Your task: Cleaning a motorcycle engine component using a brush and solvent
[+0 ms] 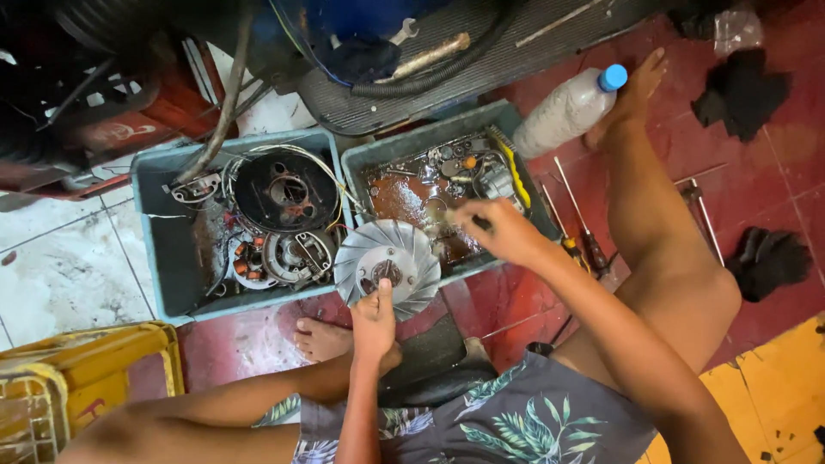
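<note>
My left hand (pixel 374 322) grips the near edge of a round silver cooling fan (pixel 387 262) with curved blades, holding it tilted over the gap between two grey-blue trays. My right hand (pixel 501 230) hovers above the right tray (pixel 430 137), fingers pinched on a small dark tool or part that is too blurred to name. That tray holds brown oily liquid and several small metal parts. The left tray (pixel 159 249) holds a black round engine cover (pixel 286 191), a stator with copper coils (pixel 251 260) and wires.
A plastic bottle with a blue cap (pixel 571 107) lies by my right foot. Screwdrivers (pixel 580 228) lie on the red floor beside the right tray. Black rags (pixel 767 262) sit at the right, a yellow crate (pixel 82 382) at lower left, and a motorcycle underside above.
</note>
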